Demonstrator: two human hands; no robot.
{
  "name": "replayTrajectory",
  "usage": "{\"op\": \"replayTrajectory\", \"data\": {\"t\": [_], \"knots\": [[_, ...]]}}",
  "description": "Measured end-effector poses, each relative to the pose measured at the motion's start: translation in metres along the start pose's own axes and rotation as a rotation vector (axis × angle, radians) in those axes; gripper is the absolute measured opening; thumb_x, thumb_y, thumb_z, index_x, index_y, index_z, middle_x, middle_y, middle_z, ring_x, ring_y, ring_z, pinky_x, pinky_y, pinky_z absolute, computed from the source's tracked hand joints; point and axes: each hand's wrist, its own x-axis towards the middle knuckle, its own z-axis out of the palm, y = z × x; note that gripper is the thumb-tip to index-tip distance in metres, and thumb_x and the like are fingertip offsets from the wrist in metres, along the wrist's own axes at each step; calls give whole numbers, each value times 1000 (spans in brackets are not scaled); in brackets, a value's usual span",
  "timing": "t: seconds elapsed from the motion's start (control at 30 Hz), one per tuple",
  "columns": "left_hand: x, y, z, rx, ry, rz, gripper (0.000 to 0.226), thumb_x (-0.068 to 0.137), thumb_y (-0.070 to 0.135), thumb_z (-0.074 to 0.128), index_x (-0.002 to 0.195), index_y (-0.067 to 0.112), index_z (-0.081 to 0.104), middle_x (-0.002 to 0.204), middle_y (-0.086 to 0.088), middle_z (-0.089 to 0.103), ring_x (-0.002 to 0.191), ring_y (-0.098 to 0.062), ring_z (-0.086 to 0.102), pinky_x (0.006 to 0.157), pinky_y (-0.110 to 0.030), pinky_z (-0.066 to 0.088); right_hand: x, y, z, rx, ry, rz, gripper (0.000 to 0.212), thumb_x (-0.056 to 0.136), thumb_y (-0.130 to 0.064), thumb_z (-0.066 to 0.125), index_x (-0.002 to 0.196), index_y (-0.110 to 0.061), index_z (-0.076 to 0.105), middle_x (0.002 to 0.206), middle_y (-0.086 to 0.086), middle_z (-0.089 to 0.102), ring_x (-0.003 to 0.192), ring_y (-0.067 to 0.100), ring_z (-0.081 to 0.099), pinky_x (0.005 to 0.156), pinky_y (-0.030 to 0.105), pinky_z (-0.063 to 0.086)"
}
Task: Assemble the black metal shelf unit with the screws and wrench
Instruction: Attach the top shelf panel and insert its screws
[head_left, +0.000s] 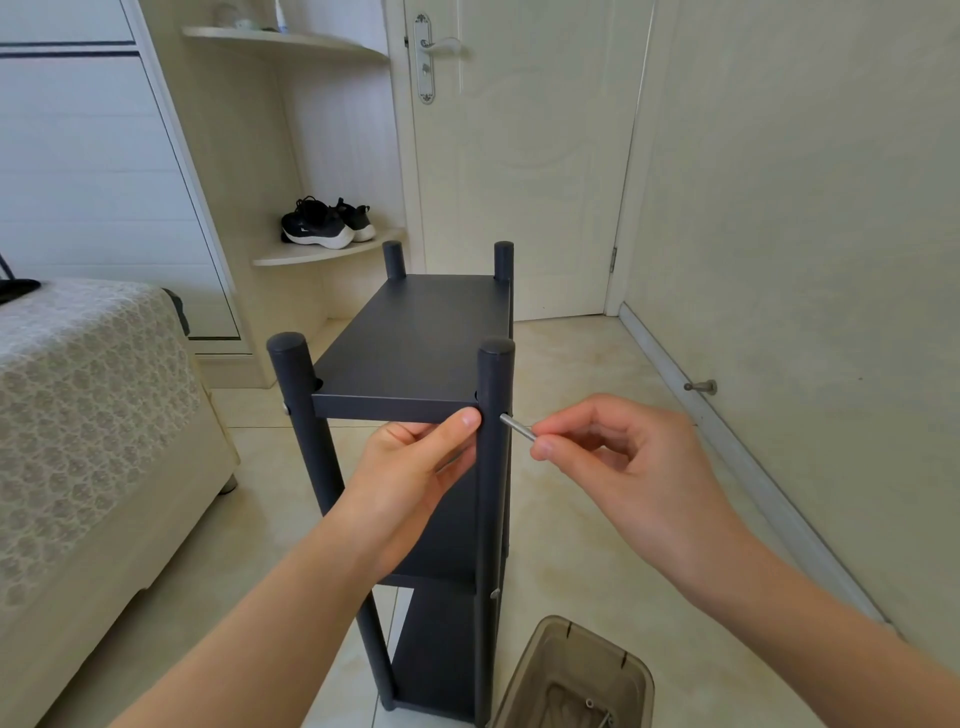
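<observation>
Currently, the black metal shelf unit (441, 665) is standing upright on the tiled floor (597, 519), between the bed (93, 389) and the right-hand wall. Its four round posts are rising above the top shelf (415, 343).

The left hand (415, 467) is gripping the front edge of the top shelf. Its thumb is lying across the front lip just beside the near right post (493, 519), and its fingers are curling beneath the panel.

The right hand (613, 457) is pinching the silver wrench (517, 427) between thumb and forefinger, the other fingers curling loosely toward the palm. The wrench's far end is meeting the outer side of the near right post at top-shelf level. Whether it is sitting in a screw head cannot be told.

One screw head (287, 409) is showing on the near left post (301, 441) at the same level. Another screw (494, 593) is showing lower on the near right post, at the second shelf.

A translucent brown container (587, 649) is sitting on the floor just beside the unit's base and holding small metal pieces (589, 704).

Black sneakers (324, 223) are resting on a corner shelf (311, 254) behind the unit, beside a closed door (519, 156).
</observation>
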Motion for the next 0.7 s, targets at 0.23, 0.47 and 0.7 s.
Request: {"op": "replayTrajectory", "data": {"t": [0.23,0.47,0.7], "knots": [[0,0,1,-13,-7,-4,41,78,26,72,112,2,74,114,-17,73,110,-26,70,87,-26,58,2,1,2,-12,4,26,10,84,-21,74,83,-30,74,82,-18,72,83,-1,66,73,7,48],[-1,-1,0,-9,-16,-1,39,77,28,73,109,5,75,114,-15,74,109,-24,71,88,-26,58,4,2,6,-25,14,19,9,85,-23,73,85,-32,73,82,-20,71,84,-1,66,75,9,50],[-1,-1,2,-11,-14,-1,38,77,29,73,107,6,76,112,-13,75,107,-22,72,89,-25,58,5,6,9,-39,29,9,9,85,-23,74,85,-32,73,82,-18,71,83,1,67,74,11,50]]}}
